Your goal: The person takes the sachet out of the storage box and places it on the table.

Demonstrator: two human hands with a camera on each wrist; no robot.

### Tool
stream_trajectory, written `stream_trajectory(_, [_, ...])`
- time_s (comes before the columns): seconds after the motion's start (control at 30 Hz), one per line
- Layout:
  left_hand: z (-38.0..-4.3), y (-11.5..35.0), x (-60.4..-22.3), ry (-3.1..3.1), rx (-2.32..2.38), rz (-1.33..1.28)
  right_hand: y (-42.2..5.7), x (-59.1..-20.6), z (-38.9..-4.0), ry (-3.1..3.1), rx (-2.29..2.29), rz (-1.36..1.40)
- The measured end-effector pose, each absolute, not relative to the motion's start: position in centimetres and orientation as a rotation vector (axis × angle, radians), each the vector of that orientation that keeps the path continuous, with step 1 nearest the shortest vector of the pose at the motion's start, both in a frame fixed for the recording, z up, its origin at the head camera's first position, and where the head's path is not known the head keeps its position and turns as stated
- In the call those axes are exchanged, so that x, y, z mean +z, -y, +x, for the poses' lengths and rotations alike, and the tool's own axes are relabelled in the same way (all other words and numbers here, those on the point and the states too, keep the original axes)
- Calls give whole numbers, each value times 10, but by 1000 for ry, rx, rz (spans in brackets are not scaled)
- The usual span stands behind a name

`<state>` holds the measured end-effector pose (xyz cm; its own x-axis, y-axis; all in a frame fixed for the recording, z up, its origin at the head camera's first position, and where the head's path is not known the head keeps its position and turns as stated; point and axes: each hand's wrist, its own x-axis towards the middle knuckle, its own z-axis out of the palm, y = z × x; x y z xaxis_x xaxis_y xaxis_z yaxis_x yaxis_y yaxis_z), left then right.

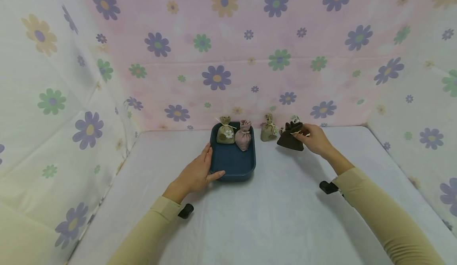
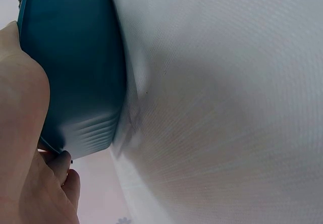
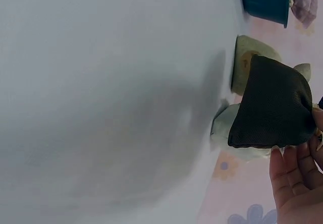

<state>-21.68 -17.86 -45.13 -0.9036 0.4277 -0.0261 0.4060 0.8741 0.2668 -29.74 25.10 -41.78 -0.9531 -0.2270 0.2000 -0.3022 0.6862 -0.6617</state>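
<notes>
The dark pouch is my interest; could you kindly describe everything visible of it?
The dark pouch looks like woven cloth, brown to nearly black, with a broad base, gathered neck and light tie. The right hand pinches it near the neck, tilted and seemingly raised off the table, right of the blue tray in the head view.

Head view high, facing forward-down; wrist views close, sharing tray (image 1: 233, 161).

Dk brown pouch (image 1: 290, 141), neck gathered, pinched by R hand (image 1: 317, 139), tilted, just off table (image 1: 278, 217). Blue rect. tray (image 1: 233, 164), L hand (image 1: 192, 173) touching its L side. Inside, far end: green pouch (image 1: 225, 137) w/ white flower, beside pink pouch (image 1: 243, 140), both tied.
</notes>
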Motion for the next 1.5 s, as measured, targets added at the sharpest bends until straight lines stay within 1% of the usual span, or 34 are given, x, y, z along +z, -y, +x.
stream_trajectory(0.3, [-217,179,-452,-2964,382,654,-262,-432,-301,2816,1119,409])
stream_trajectory(0.5, [-217,179,-453,-2968,380,657,-268,-442,-304,2888,1171,337])
stream_trajectory(0.77, [-218,179,-455,-2974,388,659,-270,-447,-305,2866,1206,311])
stream_trajectory(1.5, [-217,178,-454,-2966,401,650,-280,-437,-276,2899,1142,314])
